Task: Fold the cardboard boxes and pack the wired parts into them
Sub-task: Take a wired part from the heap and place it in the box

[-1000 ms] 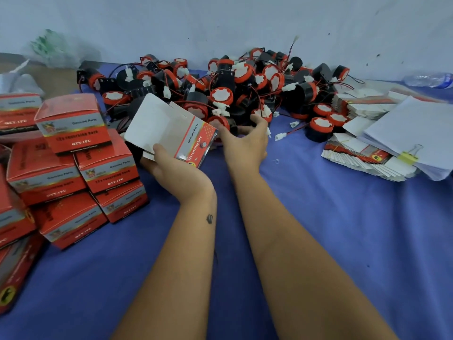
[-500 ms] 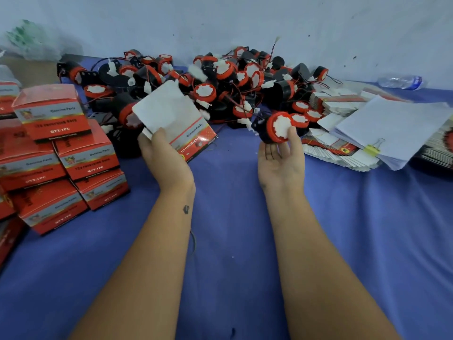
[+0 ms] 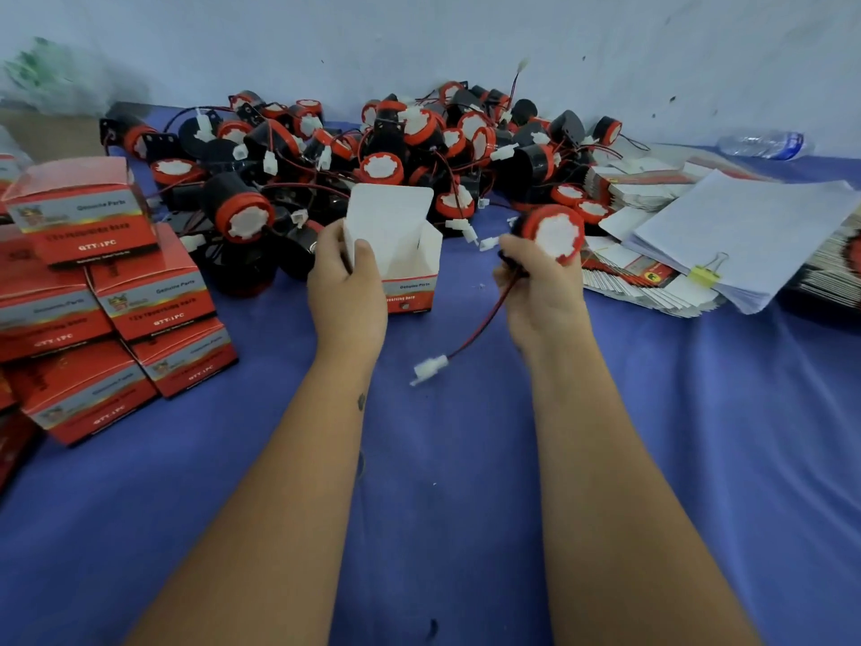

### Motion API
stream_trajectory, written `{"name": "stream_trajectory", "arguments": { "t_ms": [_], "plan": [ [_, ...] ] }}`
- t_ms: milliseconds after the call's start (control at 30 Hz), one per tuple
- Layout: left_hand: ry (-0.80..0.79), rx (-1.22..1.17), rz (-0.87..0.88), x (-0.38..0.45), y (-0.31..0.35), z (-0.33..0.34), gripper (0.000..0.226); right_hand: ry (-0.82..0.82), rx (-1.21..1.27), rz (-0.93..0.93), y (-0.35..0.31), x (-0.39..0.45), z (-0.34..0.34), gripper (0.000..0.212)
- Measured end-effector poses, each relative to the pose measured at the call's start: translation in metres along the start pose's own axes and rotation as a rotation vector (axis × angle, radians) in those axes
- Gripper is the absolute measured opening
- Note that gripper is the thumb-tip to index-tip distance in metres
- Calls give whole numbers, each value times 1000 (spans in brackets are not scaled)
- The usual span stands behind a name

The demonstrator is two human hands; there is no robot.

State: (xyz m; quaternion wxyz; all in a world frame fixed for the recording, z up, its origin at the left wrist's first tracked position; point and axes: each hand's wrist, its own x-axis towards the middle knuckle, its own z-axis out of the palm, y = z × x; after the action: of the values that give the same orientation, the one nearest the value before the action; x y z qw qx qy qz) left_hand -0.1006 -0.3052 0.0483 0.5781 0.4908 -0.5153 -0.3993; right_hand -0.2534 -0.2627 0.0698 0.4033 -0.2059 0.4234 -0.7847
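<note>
an open box [image 3: 410, 268] is gripped by the left hand [image 3: 347, 291], a wired part [image 3: 552, 235] clasped just right of it by the right hand [image 3: 543, 296]; its dangling lead [image 3: 475, 333] could be snagged outside.

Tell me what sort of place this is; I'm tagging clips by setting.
Probably a small packing workshop, not a home desk. A heap of wired parts lies by the wall, filled boxes are stacked on the left, and flat cartons wait on the right.
</note>
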Motion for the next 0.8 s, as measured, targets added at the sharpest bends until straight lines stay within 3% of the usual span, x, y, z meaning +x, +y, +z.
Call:
{"name": "stream_trajectory", "arguments": {
  "t_ms": [67, 133, 333, 400, 500, 667, 800],
  "plan": [
    [-39, 41, -1, 0, -1, 1, 29, -42, -312, -143, 0, -4, 3, 54],
    [-70, 56, -7, -1, -2, 0, 30, -52, -492, -271, -1, -9, 8, 61],
    [-124, -196, -100, -4, 6, -1, 34, -215, -772, -610, 0, -25, 29, 25],
    [-125, -216, -107, -2, 8, 1, 32, -279, -929, -735, 5, -29, 33, 32],
    [-105, -217, -92, -2, 7, 1, 29, -295, -1018, -667, 11, -32, 34, 42],
    [-77, -195, -90, -3, 10, 0, 26, -232, -1231, -729, 10, -31, 27, 9],
    [-86, -209, -88, -4, 12, 0, 27, -297, -1555, -780, 9, -27, 24, 21]
  ]
}}
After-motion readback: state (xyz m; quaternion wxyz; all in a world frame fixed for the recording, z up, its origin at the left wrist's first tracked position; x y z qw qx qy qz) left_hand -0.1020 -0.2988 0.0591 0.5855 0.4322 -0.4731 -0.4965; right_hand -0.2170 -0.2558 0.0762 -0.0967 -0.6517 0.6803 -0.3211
